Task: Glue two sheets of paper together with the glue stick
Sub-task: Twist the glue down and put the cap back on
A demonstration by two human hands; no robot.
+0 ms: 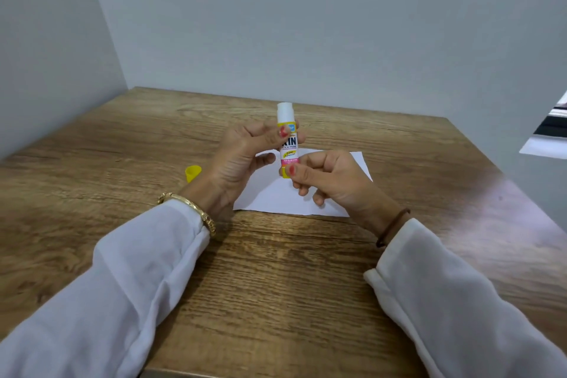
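Uncapped white-and-yellow plastic glue stick: left hand grip clamps barrel; right hand grip pinches base below; twist gently, raising little glue.

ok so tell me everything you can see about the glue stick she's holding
The glue stick is a small plastic tube, held roughly upright above the white paper. Its top is white and uncapped; the label is white, yellow and pink with dark lettering; the base knob is yellow. The left hand holds the upper barrel, and the right hand pinches the base. A yellow cap lies on the table.
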